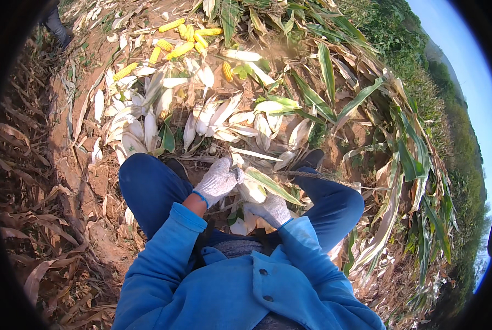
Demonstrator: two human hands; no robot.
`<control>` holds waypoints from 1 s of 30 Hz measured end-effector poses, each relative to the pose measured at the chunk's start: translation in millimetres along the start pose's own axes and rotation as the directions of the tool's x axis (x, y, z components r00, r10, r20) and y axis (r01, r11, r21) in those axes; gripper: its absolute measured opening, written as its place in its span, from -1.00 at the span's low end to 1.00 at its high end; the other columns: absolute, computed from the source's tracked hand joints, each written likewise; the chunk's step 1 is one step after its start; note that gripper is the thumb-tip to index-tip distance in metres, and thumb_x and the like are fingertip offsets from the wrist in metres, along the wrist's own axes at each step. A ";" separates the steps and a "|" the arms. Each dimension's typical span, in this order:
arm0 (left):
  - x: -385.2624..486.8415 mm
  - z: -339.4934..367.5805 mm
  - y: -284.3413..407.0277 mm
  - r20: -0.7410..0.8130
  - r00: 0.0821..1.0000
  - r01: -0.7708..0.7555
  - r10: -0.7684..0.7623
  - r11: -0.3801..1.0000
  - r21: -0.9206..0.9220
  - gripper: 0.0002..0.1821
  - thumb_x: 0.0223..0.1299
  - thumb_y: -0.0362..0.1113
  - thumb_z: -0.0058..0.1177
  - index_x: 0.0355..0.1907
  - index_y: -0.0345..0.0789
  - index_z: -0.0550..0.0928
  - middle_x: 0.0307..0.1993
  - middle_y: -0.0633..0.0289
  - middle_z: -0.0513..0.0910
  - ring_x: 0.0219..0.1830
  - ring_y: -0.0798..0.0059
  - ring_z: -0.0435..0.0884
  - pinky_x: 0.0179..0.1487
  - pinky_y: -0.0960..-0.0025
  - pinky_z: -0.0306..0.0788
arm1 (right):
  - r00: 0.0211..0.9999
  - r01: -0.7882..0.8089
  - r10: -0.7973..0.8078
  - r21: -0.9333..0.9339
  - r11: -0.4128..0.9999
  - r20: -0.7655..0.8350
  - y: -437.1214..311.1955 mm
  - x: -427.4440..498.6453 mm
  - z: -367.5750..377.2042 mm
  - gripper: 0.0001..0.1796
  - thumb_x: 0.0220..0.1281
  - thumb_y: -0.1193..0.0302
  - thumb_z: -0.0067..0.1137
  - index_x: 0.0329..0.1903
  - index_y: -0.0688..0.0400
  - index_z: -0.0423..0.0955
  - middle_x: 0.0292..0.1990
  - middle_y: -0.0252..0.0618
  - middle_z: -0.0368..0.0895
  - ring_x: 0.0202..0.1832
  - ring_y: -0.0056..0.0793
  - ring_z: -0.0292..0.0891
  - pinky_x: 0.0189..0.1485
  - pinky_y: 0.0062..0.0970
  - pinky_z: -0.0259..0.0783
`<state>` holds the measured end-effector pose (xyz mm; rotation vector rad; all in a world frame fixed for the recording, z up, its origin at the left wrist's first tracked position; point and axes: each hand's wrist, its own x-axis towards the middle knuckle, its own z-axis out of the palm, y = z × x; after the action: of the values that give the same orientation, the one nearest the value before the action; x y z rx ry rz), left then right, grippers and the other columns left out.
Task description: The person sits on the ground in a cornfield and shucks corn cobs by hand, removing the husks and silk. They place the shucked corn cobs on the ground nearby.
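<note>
My left hand (218, 181), in a white knit glove with a blue cuff edge, is closed at the upper left end of an ear of corn in its husk (252, 190). Under the lower right side of that ear lies my right hand (270, 209), gloved the same way, with its fingers around the husk. A long green and pale husk leaf (273, 185) sticks out from the ear to the right. Loose pale husks (240, 226) lie between my legs, below the hands. Beyond my feet are several ears in pale husks (207, 117).
Bare yellow corn cobs (181, 50) lie in a loose group on the soil at the top. Cut corn stalks with green and dry leaves (411, 161) are heaped at the right. Dry stalks (27, 206) cover the left side. A person's leg (56, 27) shows at the upper left.
</note>
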<state>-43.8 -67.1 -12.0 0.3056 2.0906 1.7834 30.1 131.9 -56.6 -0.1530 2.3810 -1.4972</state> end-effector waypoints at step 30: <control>1.7 24.3 -8.0 -0.270 0.913 0.037 -0.306 0.721 -0.692 -0.83 0.36 -0.26 0.14 -0.11 -0.26 0.54 -0.44 0.40 0.53 -0.47 0.69 0.50 -0.44 0.54 0.41 | 0.976 -0.217 0.203 0.462 0.860 0.080 -46.0 -11.0 6.9 -0.24 0.24 0.12 0.25 0.37 0.27 0.23 0.16 -0.04 0.51 0.14 -0.23 0.50 0.20 -0.35 0.40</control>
<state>-34.6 -45.9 -23.2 -0.4562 1.4264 2.4593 39.1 108.5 -15.9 0.1937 1.8668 -1.8875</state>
